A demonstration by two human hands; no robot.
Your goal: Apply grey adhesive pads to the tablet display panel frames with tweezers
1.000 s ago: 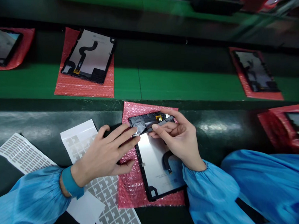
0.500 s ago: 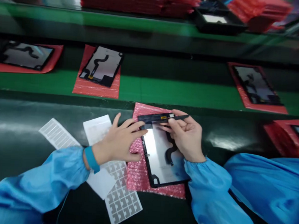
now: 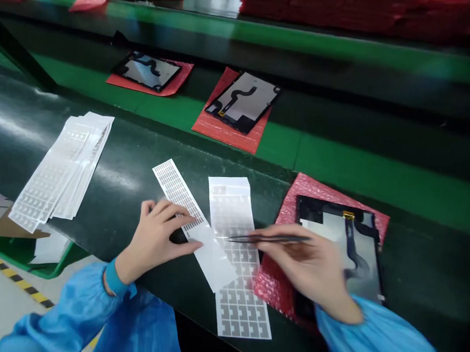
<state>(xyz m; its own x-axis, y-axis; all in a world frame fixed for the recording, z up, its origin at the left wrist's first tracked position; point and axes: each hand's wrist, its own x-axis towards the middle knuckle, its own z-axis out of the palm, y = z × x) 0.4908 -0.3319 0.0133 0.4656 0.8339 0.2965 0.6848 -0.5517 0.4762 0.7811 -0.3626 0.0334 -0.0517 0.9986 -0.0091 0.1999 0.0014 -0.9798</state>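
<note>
My left hand (image 3: 159, 237), a blue band at its wrist, rests with fingers apart on a narrow white label sheet (image 3: 179, 189). Black tweezers (image 3: 273, 239) are pinched in my right hand (image 3: 309, 264), their tips pointing left over the wider sheet of grey die-cut stickers (image 3: 243, 313). The two sheets overlap near the tips. Beside my right hand, partly hidden by it, a screen panel (image 3: 365, 251) with a dark curved flex cable lies on pink bubble wrap (image 3: 288, 215).
Two more panels lie on red wrap on the green belt (image 3: 315, 154), one at the centre (image 3: 249, 100), one further left (image 3: 148, 69). A pile of sticker sheets (image 3: 62, 167) sits at the left, above a green bin (image 3: 22, 254). Red packets (image 3: 357, 14) fill the shelf.
The view has swung left. My right hand has moved off the panel to the sticker sheets with the tweezers, and my left hand has gone from the panel's edge to the narrow sheet.
</note>
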